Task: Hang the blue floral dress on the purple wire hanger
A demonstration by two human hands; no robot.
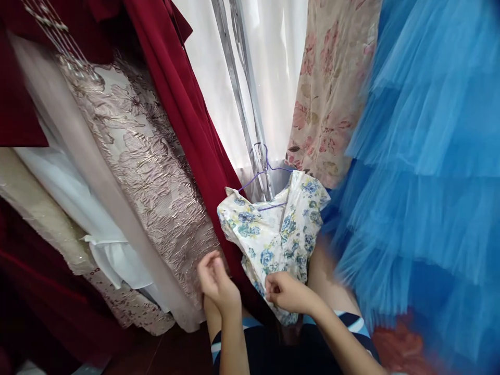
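Observation:
A sleeveless-looking white blouse or dress with blue flowers hangs on a thin purple wire hanger in front of my knees. My right hand is closed, its fingers curled against the lower front of the floral garment. Whether cloth is pinched in them is hidden. Left of the garment, my left hand is raised with fingers and thumb curled together. Nothing shows in it, and it appears apart from the cloth.
Dark red cloth, a pink brocade garment and white clothing hang on the left. A beige floral dress and a blue layered tulle dress hang on the right. Metal poles stand before a white curtain.

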